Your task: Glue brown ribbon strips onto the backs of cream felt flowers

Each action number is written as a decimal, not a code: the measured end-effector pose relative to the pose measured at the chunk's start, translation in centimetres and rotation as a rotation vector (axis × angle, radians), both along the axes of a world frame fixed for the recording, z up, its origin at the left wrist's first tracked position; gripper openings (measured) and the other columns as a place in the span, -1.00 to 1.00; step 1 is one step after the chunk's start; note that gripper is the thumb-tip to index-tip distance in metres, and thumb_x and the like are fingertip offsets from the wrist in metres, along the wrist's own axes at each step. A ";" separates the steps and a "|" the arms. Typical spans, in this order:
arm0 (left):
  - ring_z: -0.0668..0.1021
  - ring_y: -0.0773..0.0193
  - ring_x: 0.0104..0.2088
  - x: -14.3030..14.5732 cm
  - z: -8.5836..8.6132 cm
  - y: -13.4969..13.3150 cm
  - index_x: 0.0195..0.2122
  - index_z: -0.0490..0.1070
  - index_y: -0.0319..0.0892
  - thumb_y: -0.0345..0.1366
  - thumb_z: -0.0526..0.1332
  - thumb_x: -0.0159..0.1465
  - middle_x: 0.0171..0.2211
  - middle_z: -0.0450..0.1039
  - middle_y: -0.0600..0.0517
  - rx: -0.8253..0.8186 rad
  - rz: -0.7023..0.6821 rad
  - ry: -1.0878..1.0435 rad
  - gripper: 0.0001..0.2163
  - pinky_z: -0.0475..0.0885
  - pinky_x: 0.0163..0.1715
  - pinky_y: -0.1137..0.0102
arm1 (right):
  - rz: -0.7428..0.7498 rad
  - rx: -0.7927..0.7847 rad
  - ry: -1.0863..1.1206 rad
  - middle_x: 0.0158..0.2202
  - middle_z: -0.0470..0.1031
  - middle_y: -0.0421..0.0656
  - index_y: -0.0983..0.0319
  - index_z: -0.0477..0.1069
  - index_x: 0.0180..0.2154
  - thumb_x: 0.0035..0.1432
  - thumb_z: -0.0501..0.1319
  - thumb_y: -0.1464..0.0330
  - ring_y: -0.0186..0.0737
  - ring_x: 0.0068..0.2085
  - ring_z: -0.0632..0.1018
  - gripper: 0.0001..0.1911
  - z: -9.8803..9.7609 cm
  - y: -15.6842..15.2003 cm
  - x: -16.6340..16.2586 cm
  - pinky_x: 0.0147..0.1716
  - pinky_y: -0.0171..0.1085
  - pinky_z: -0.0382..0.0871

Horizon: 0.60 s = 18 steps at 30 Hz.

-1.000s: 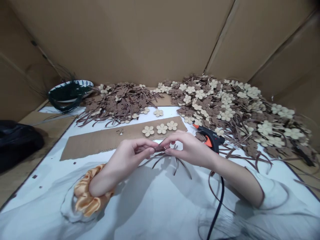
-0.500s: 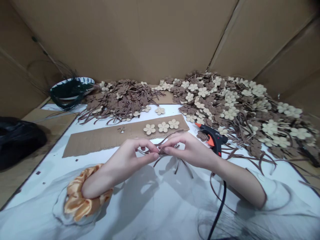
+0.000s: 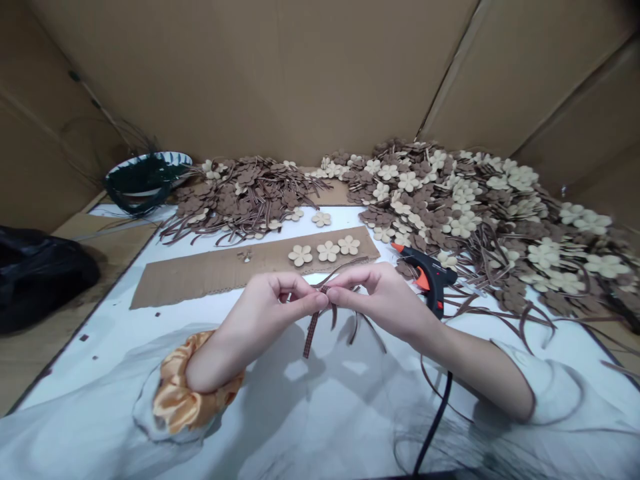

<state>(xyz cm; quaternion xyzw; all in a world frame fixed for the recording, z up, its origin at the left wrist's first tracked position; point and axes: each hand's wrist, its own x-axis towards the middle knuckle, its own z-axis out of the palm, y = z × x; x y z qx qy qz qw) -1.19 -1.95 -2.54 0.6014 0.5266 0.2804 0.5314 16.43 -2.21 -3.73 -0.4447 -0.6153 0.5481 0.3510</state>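
Obstacles right of the right hand (image 3: 377, 297): glue gun (image 3: 430, 277), black cord (image 3: 435, 420)

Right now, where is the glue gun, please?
In the head view, the black and orange glue gun lies to the right of the right hand, at the front edge of the flower pile.

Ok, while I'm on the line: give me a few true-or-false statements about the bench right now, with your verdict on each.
1. The left hand and right hand are both pinching a narrow brown ribbon. True.
2. The right hand is holding the hot glue gun. False: the glue gun lies on the white surface, just beyond the right hand.
3. Three cream flowers lie on the cardboard strip. True.
4. The satin scrunchie is on the right wrist. False: it is on the left wrist.
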 end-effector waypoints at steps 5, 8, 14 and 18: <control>0.41 0.34 -0.60 0.2 -0.1 0.0 -0.67 0.31 -0.19 -0.18 0.31 0.00 -0.66 0.41 0.07 0.029 0.040 0.001 -0.74 0.26 -0.60 0.49 | 0.071 -0.119 0.189 -0.43 0.53 -0.18 0.28 0.51 -0.43 0.06 0.25 0.28 -0.31 -0.33 0.51 -0.82 -0.4 0.0 0.1 -0.28 -0.31 0.34; 0.39 0.38 -0.58 0.3 -0.3 -0.1 -0.60 0.27 -0.19 -0.20 0.32 0.01 -0.63 0.36 0.12 0.075 0.073 -0.040 -0.75 0.24 -0.58 0.51 | 0.075 -0.169 0.258 -0.44 0.50 -0.22 0.26 0.49 -0.44 0.07 0.25 0.28 -0.35 -0.35 0.48 -0.83 -0.6 -0.1 0.1 -0.29 -0.35 0.32; 0.37 0.44 -0.54 0.8 -1.0 -0.3 -0.43 0.27 -0.18 -0.27 0.28 0.08 -0.58 0.26 0.19 0.024 -0.004 -0.320 -0.82 0.27 -0.54 0.54 | 0.116 -0.229 0.357 -0.46 0.49 -0.22 0.26 0.48 -0.43 0.07 0.25 0.26 -0.36 -0.37 0.48 -0.81 -0.8 -0.2 -0.2 -0.27 -0.33 0.34; 0.44 0.38 -0.50 0.6 -1.0 -0.1 -0.29 0.31 -0.17 -0.24 0.25 0.13 -0.56 0.32 0.16 0.000 -0.052 -0.318 -0.82 0.32 -0.49 0.48 | 0.070 -0.223 0.303 -0.50 0.47 -0.22 0.28 0.44 -0.49 0.07 0.24 0.26 -0.36 -0.40 0.48 -0.78 -0.6 -0.3 -0.3 -0.31 -0.34 0.34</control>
